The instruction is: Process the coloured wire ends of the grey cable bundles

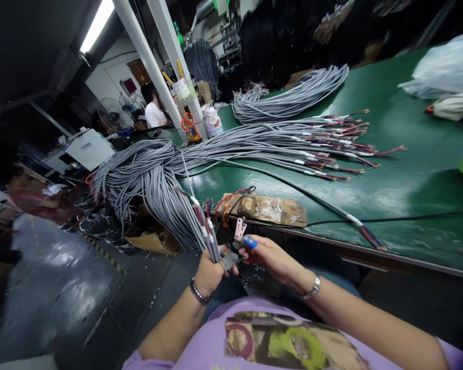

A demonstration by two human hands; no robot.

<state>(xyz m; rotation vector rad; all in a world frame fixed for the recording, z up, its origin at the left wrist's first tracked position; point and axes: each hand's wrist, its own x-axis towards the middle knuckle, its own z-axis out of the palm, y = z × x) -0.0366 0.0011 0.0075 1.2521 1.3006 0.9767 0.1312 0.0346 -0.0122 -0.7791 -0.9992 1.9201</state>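
My left hand (208, 272) is closed around the ends of several grey cables (206, 234) with white sleeves and coloured wire tips. They run up into a big grey cable bundle (146, 174) that hangs off the green table (409, 174). My right hand (268, 257) sits close beside the left, fingers pinched on a small part at the cable ends; a blue cover is on one fingertip. A small pink clip-like piece (239, 228) stands just above the hands. Both wrists wear bracelets.
More grey cables with red and blue wire ends (332, 144) lie across the table, and a coil (289, 97) lies farther back. A taped cardboard pad (270, 208) sits at the table edge. White plastic bags (443, 67) are at right. A seated person (154, 110) is far back.
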